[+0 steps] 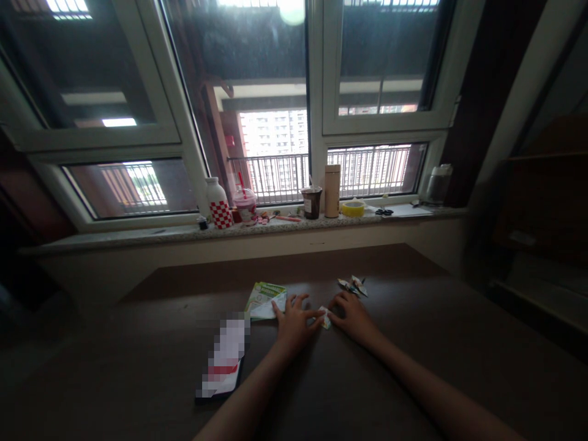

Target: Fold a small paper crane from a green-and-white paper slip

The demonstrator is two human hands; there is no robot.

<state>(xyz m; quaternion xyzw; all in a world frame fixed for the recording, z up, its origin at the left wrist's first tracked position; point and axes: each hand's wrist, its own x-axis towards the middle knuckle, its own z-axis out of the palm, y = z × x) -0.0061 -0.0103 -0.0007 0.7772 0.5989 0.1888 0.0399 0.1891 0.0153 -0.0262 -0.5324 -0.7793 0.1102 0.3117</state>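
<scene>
Both my hands rest on a dark brown table (413,367) and meet over a small folded piece of patterned paper (326,318). My left hand (294,321) has its fingers spread, the fingertips pressing on the paper's left side. My right hand (351,315) is curled, its fingertips pinching the paper's right side. A green and white sheet of paper (264,299) lies just left of my left hand. Two small folded paper figures (353,286) sit beyond my right hand.
A phone (223,367) lies on the table to the lower left. On the stone windowsill (138,233) stand a checkered white bottle (218,203), a pink cup (245,205), a dark cup (312,202), a tall beige flask (332,190), a yellow tape roll (353,208) and a kettle (438,184).
</scene>
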